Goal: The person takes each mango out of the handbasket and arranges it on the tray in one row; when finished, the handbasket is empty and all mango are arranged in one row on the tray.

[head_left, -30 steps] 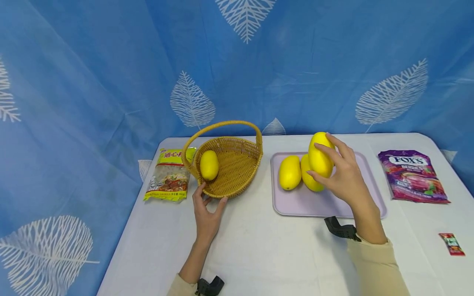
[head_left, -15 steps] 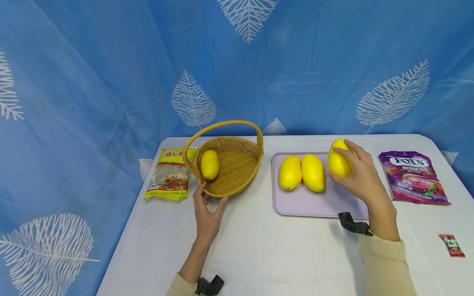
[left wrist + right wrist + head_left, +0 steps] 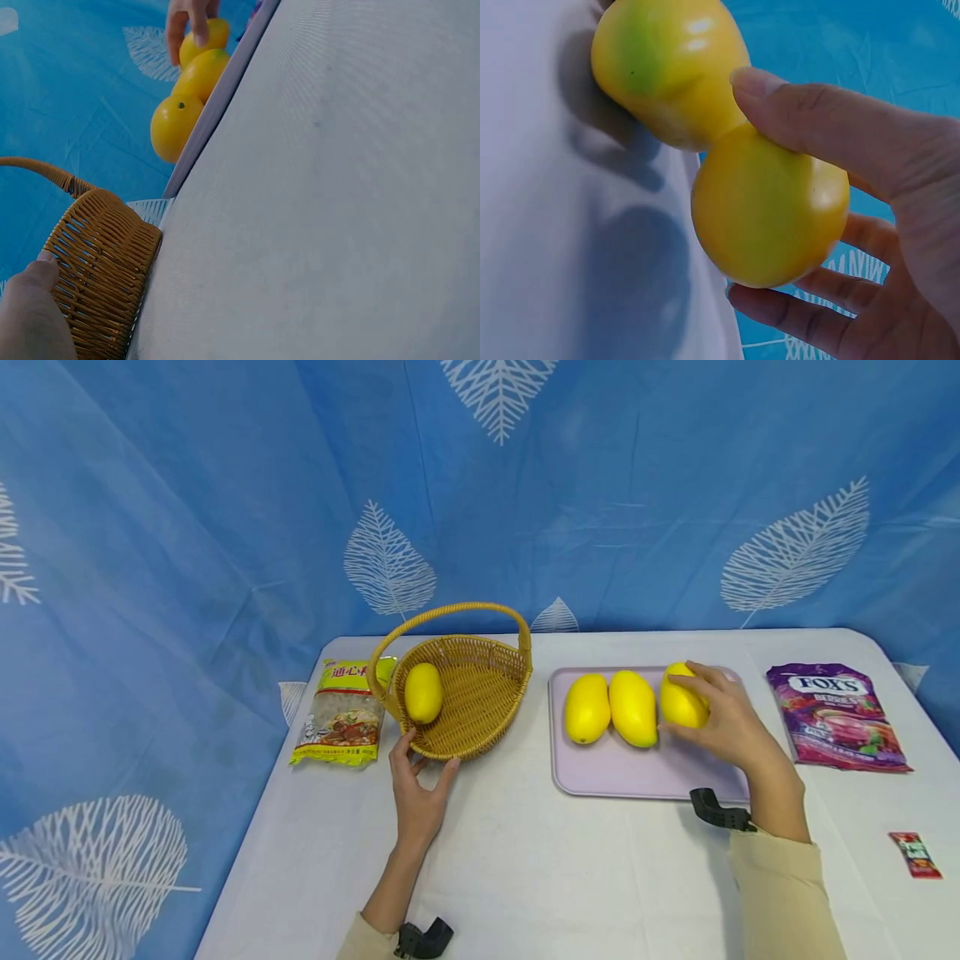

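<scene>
In the head view, the left hand (image 3: 420,806) holds the near side of the wicker basket (image 3: 480,710) at its rim, probably to steady it, since the basket looks light. The right hand (image 3: 723,718) grasps a yellow mango-like fruit (image 3: 682,697) over the far right part of the lilac tray (image 3: 600,775); whether it bears on the tray I cannot tell. Thumb and fingers sit on opposite sides, a hold that seems suited to its smooth, rounded body. Two matching fruits, a left fruit (image 3: 587,710) and a middle fruit (image 3: 633,710), lie lengthwise side by side, and the held one is just beside them. A fourth fruit (image 3: 423,693) rests inside the basket's left side, perhaps settled there by the curved wall. A glossy pasta bag (image 3: 341,718) lies left of the basket; right of the tray are a purple candy bag (image 3: 840,718) and, nearer, a small red wrapper (image 3: 915,854), on white cloth (image 3: 525,877). In the left wrist view, the left hand's visible digit presses the basket's outer wall, tightly woven from brown strands under an arched handle. In the right wrist view, the skin of the held fruit is shiny, yellow shading to green, and the thumb lies across it with fingers opposite.
</scene>
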Demonstrator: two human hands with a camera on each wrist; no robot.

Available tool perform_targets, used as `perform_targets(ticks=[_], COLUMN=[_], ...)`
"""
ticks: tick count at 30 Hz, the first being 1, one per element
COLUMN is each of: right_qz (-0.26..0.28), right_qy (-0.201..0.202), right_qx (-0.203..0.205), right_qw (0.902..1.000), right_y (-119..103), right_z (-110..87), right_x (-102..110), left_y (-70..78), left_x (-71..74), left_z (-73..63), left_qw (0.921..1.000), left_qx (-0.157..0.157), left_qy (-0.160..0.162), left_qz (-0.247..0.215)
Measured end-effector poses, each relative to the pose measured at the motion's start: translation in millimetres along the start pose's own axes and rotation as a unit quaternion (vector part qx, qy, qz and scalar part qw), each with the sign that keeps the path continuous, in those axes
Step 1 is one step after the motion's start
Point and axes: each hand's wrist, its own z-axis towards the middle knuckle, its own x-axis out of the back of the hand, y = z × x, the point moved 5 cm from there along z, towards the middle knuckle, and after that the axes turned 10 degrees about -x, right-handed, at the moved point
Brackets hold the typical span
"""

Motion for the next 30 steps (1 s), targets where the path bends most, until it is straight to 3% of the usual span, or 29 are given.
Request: perform_targets(ticks=[6, 15, 24, 30], right_qz=[-0.003, 0.004, 0.005, 0.011], right_qy=[-0.013, -0.065, -0.074, -0.077], right_qx=[0.005, -0.028, -0.024, -0.019], right_qw=[0.9999, 0.9975, 0.997, 0.9968], right_y=[5.4, 11.4, 11.7, 11.1], right_z=[1.0, 0.6, 0.5, 0.1], right_x=[-3.4, -9.2, -13.1, -12.6], left_y=[-0.7, -0.4, 35.6, 37.6], left_x=[0.4, -0.4, 4.0, 4.5], left_z=[-0.3, 0.6, 5.8, 6.1], left_qw=[1.0, 0.9999, 0.9998, 0.9998], left_qx=[0.005, 0.005, -0.002, -0.002], left_qy=[-0.001, 0.003, 0.002, 0.001], left_qz=[-0.001, -0.008, -0.02, -0.02])
